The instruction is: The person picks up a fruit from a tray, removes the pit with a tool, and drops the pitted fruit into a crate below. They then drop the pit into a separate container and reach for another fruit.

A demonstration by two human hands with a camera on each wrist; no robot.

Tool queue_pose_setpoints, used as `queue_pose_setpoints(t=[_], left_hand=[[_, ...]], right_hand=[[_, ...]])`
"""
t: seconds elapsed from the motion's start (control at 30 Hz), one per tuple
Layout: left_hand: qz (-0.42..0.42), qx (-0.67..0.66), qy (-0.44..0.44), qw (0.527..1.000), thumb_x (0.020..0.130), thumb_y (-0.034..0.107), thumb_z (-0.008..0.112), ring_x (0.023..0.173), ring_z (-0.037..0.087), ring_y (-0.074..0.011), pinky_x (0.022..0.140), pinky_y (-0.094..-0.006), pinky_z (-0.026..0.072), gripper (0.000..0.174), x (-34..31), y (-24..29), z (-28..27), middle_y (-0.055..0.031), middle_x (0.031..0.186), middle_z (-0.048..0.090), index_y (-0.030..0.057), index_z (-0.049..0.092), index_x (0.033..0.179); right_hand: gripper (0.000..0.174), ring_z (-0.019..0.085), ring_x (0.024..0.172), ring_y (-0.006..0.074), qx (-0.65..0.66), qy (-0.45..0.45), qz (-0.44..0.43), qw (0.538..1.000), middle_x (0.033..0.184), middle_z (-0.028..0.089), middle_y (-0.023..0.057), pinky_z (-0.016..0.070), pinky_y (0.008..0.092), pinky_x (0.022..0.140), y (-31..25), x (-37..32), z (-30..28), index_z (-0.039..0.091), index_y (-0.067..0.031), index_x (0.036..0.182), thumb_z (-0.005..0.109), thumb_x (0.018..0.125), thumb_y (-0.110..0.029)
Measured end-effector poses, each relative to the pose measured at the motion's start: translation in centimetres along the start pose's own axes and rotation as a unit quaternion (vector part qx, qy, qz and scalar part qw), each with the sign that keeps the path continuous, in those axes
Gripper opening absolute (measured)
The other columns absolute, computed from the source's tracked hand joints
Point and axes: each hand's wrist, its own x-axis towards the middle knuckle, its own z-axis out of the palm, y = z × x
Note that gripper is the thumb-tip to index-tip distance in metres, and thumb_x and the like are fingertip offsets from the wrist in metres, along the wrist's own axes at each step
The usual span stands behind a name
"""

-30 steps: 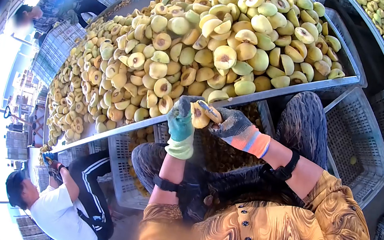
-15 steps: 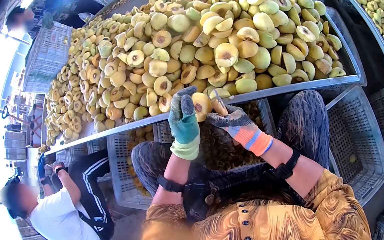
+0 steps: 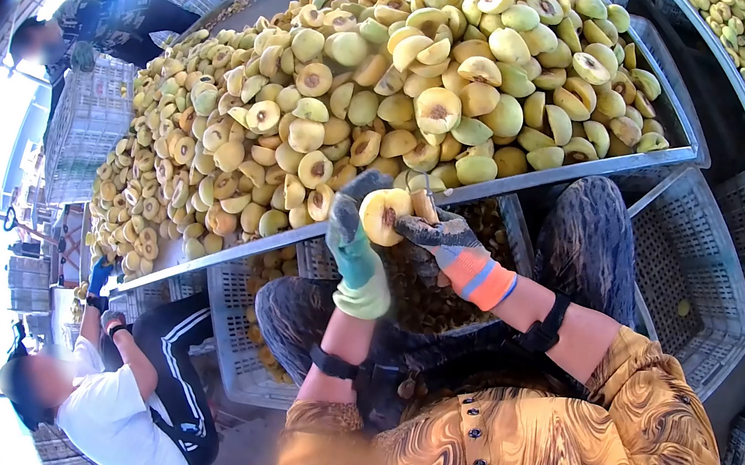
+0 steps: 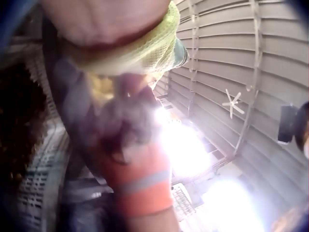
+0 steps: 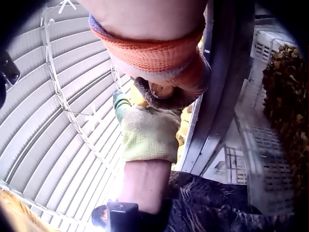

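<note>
My left hand (image 3: 354, 234), in a green and pale yellow glove, holds a yellow peach half (image 3: 382, 217) just in front of the table's metal edge. Close against the fruit is my right hand (image 3: 441, 234), in a dark-palmed glove with an orange cuff. It grips a wooden-handled tool (image 3: 423, 206) whose thin metal end points up, away from me. In the right wrist view the round butt of the wooden handle (image 5: 161, 90) shows within the curled fingers. The left wrist view is blurred, with the right glove's orange cuff (image 4: 145, 186) below the fruit.
A big heap of peach halves (image 3: 313, 114) covers the metal-edged table (image 3: 570, 172). Below my hands sits a crate of dark scraps (image 3: 427, 291). Plastic crates (image 3: 698, 258) stand at right, and another (image 3: 233, 328) at left. A seated person (image 3: 125, 418) works at lower left.
The tool came off the peach half and turned to point upward. The left hand tilted and shifted slightly right with the fruit, and the right hand came in close again.
</note>
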Motion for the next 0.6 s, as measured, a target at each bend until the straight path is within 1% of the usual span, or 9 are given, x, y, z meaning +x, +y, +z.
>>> queue_pose_setpoints(t=[0.07,0.13,0.2,0.23,0.3,0.37,0.47,0.5,0.6], left_hand=[[-0.064,-0.086,0.045,0.993,0.094,0.048,0.045,0.096,0.059,-0.0223,0.091,-0.0344,0.0455,0.056,-1.0,-0.2,1.5,-0.0108,0.106,0.06,-0.0025,0.055,0.116],[-0.054,-0.059,0.077,0.994,0.096,0.04,0.047,0.094,0.059,-0.02,0.088,-0.0319,0.0464,0.046,-1.2,0.0,1.4,-0.0096,0.104,0.061,-0.0018,0.057,0.111],[-0.056,-0.012,0.12,0.991,0.096,0.034,0.048,0.09,0.059,-0.0188,0.085,-0.0315,0.0475,0.04,-0.1,-0.5,-0.2,-0.0102,0.101,0.063,-0.0034,0.06,0.104],[-0.073,-0.028,0.143,0.987,0.096,0.029,0.05,0.087,0.059,-0.017,0.083,-0.0304,0.0473,0.034,0.4,-0.3,-0.6,-0.008,0.097,0.063,-0.0024,0.062,0.102],[-0.048,-0.04,0.132,0.989,0.096,0.027,0.051,0.087,0.059,-0.0167,0.083,-0.0296,0.047,0.031,1.0,-1.6,-2.1,-0.0077,0.097,0.063,-0.0023,0.062,0.102],[-0.023,-0.006,0.126,0.992,0.096,0.026,0.052,0.088,0.059,-0.0157,0.082,-0.0287,0.0469,0.031,0.9,-1.8,-2.3,-0.007,0.098,0.063,-0.0023,0.062,0.102],[0.025,0.088,0.066,0.994,0.096,0.028,0.051,0.086,0.06,-0.0183,0.079,-0.0293,0.0499,0.034,0.7,-0.7,-1.1,-0.0084,0.099,0.063,-0.0018,0.061,0.108],[0.046,0.127,0.073,0.988,0.096,0.026,0.052,0.087,0.06,-0.016,0.08,-0.0278,0.0489,0.032,0.6,-0.9,-1.1,-0.0079,0.1,0.064,-0.0021,0.062,0.109],[0.045,0.13,0.072,0.988,0.095,0.025,0.054,0.087,0.058,-0.0136,0.08,-0.0265,0.0475,0.031,0.2,-0.3,-0.4,-0.0061,0.098,0.064,-0.0021,0.063,0.106]], right_hand=[[0.038,0.048,0.05,0.0036,0.041,-0.003,0.035,0.999,0.062,0.055,-0.0048,0.0373,0.0205,0.042,-1.5,-1.3,0.5,0.065,-0.004,0.101,0.073,0.08,-0.035],[0.034,0.05,0.068,0.0036,0.069,-0.051,-0.04,0.996,0.08,0.058,-0.0018,0.0412,0.0173,0.057,-1.3,-1.4,0.8,0.06,-0.0021,0.108,0.068,0.085,-0.026],[0.031,0.051,0.075,0.0047,0.098,-0.094,-0.171,0.976,0.091,0.058,0.0008,0.0429,0.0169,0.065,3.0,1.5,0.2,0.057,-0.0008,0.111,0.065,0.087,-0.02],[0.03,0.05,0.085,0.0063,0.163,-0.155,-0.15,0.963,0.104,0.055,0.0029,0.0444,0.0201,0.074,3.0,1.5,-0.2,0.053,0.0004,0.115,0.061,0.088,-0.01],[0.032,0.051,0.083,0.0076,0.055,-0.144,-0.156,0.976,0.098,0.056,0.0027,0.0456,0.023,0.076,1.4,1.0,-0.9,0.054,0.0003,0.116,0.061,0.086,-0.007],[0.04,0.057,0.082,0.0169,-0.242,-0.063,-0.255,0.934,0.094,0.061,0.0078,0.0465,0.0283,0.079,-0.5,-0.2,-0.8,0.054,-0.0015,0.12,0.062,0.081,-0.006],[0.044,0.06,0.087,0.0259,-0.284,-0.055,-0.242,0.926,0.098,0.063,0.0135,0.0464,0.0309,0.082,-0.8,-1.3,-0.7,0.054,-0.004,0.121,0.064,0.078,-0.01],[0.038,0.058,0.091,0.0188,-0.248,-0.068,-0.234,0.938,0.103,0.064,0.0089,0.0451,0.0301,0.084,-0.8,-1.4,-0.8,0.056,-0.0038,0.117,0.062,0.08,-0.009],[0.039,0.059,0.094,0.0195,-0.273,-0.064,-0.233,0.931,0.105,0.064,0.0096,0.0452,0.0306,0.085,-0.8,-1.2,-0.8,0.056,-0.0047,0.119,0.061,0.081,-0.009]])
